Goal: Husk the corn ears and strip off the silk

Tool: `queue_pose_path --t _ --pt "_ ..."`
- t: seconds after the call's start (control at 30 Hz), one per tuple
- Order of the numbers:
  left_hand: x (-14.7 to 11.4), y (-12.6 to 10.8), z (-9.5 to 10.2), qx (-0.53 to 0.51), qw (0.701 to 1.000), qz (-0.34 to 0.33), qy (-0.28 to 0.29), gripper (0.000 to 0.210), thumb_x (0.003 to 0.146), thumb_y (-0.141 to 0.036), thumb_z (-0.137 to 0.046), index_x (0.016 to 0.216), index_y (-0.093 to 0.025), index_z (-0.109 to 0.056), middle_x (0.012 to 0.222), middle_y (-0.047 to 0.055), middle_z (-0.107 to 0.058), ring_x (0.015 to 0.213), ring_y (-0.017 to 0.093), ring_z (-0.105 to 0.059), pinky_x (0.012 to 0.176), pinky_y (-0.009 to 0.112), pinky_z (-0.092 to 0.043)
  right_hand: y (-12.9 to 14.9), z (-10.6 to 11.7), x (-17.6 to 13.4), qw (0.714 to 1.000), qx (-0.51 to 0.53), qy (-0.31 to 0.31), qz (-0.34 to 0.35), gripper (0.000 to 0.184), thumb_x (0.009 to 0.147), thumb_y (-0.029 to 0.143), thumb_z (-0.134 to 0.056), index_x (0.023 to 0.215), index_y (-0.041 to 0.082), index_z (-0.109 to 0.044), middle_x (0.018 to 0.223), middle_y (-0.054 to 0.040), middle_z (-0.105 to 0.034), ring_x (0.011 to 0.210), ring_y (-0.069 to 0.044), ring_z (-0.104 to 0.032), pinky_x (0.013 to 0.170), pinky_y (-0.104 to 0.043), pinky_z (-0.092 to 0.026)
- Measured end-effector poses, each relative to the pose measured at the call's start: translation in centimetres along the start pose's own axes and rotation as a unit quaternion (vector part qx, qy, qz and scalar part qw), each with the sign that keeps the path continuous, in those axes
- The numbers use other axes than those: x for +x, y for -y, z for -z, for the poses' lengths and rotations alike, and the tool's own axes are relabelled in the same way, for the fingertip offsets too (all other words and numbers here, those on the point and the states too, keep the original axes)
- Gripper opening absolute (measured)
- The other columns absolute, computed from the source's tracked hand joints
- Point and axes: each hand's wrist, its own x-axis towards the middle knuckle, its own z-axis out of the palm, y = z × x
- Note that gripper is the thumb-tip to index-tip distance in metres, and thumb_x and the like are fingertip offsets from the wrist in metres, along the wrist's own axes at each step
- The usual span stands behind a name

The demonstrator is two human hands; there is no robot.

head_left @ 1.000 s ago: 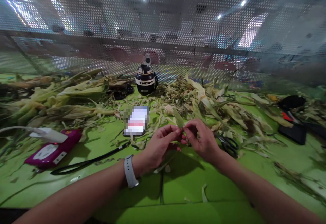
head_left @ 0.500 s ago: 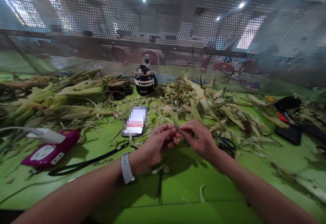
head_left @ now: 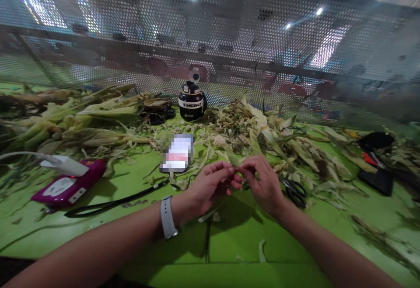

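Above the green table (head_left: 243, 244), my left hand (head_left: 210, 187) and my right hand (head_left: 264, 185) meet at their fingertips. Thumb and forefinger of each are pinched together. Whatever lies between them is too small and covered to make out. A grey band circles my left wrist. Just beyond my fingers lie pale green corn husks (head_left: 262, 128), heaped with dry shreds. Black-handled scissors (head_left: 297, 193) rest to the right of my right hand. Left of my left hand is a phone (head_left: 177, 153) with a lit, blurred screen.
A dark bottle (head_left: 192, 106) stands at the back before a perforated panel (head_left: 213, 30). More husks (head_left: 95, 115) are piled at left. Nearer lie a magenta power strip (head_left: 64, 192) with a white plug (head_left: 68, 165) and a black strap (head_left: 111, 204). A dark flat object (head_left: 376, 181) lies at right.
The whole view has shifted slightly, so things appear a little further right. Both hands keep their pinch with the fingertips together, and the fingers have moved only slightly.
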Motion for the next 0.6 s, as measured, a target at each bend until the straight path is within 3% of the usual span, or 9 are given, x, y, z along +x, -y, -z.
queue_pose_path --t 0.23,0.43,0.6 --pt "0.3 -0.3 0.3 -0.047 0.998 0.027 -0.017 0.011 0.081 -0.012 -0.059 0.07 -0.011 -0.06 0.059 0.001 -0.06 0.05 0.005 -0.053 0.045 0.012 -0.042 -0.7 0.2 0.3 0.998 0.02 0.035 0.055 0.004 0.089 0.024 -0.057 0.09 0.022 -0.059 0.082 -0.0036 -0.062 0.08 -0.017 -0.058 0.069 -0.029 -0.048" --pt "0.6 -0.4 0.7 -0.078 0.994 0.077 -0.027 0.011 0.082 -0.012 -0.059 0.07 -0.011 -0.061 0.061 0.001 -0.06 0.05 0.003 -0.052 0.047 0.01 -0.043 -1.3 0.1 0.3 0.996 0.021 0.024 0.077 0.005 0.089 0.026 -0.057 0.09 0.023 -0.06 0.08 -0.0027 -0.063 0.078 -0.017 -0.058 0.071 -0.031 -0.048" --pt "0.3 0.0 0.4 -0.059 0.998 0.036 -0.01 0.01 0.082 -0.014 -0.058 0.073 -0.013 -0.058 0.059 0.001 -0.061 0.05 0.005 -0.056 0.045 0.012 -0.043 -0.9 -0.3 -0.2 0.998 -0.001 0.004 0.057 0.01 0.091 0.028 -0.052 0.086 0.022 -0.059 0.079 -0.0032 -0.061 0.077 -0.016 -0.057 0.07 -0.03 -0.047"
